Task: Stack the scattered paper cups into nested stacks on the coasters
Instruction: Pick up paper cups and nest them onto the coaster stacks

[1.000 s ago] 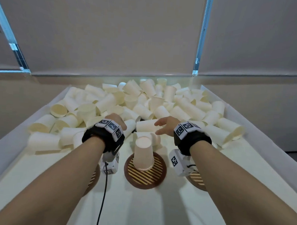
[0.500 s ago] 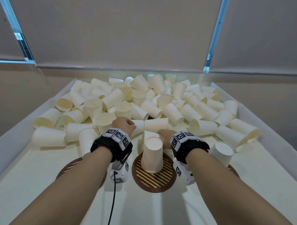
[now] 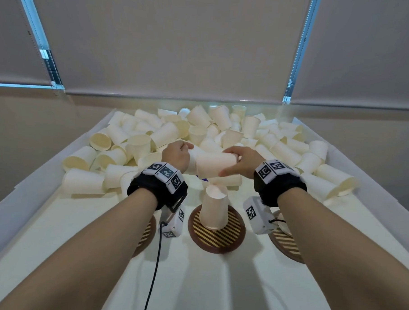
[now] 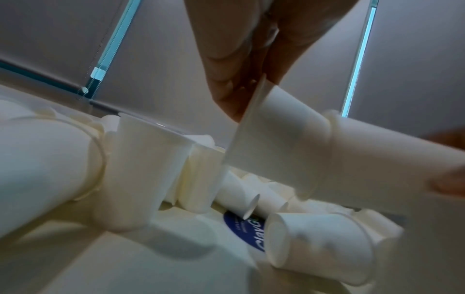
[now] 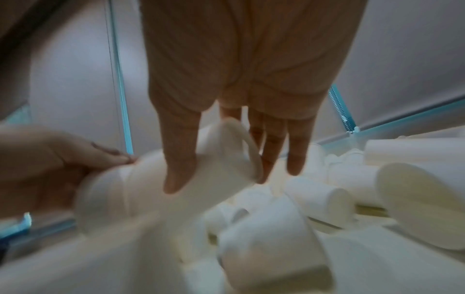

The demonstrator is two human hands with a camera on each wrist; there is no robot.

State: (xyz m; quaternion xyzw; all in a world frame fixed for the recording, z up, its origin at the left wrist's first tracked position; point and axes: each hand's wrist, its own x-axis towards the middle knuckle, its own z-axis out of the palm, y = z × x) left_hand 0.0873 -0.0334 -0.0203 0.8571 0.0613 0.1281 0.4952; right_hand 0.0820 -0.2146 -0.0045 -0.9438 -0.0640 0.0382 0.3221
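Both hands are raised above the middle coaster (image 3: 218, 239), where one upturned cup (image 3: 214, 208) stands. My right hand (image 3: 229, 161) grips a white paper cup (image 3: 212, 165) lying sideways, thumb under it and fingers over it. My left hand (image 3: 177, 153) grips a second cup (image 3: 192, 159), largely hidden behind the hand. In the left wrist view this cup (image 4: 271, 143) sits partly inside the right hand's cup (image 4: 377, 165). The right wrist view shows my thumb and fingers around the cup (image 5: 214, 169), blurred.
A big pile of loose cups (image 3: 246, 133) fills the far half of the white walled table (image 3: 362, 175). The left coaster (image 3: 147, 232) and right coaster (image 3: 286, 242) are half hidden by my wrists. A black cable (image 3: 155, 265) hangs from the left wrist.
Both hands were down at the near edge of the pile. They have risen, each with a cup, and have come together above the middle coaster.
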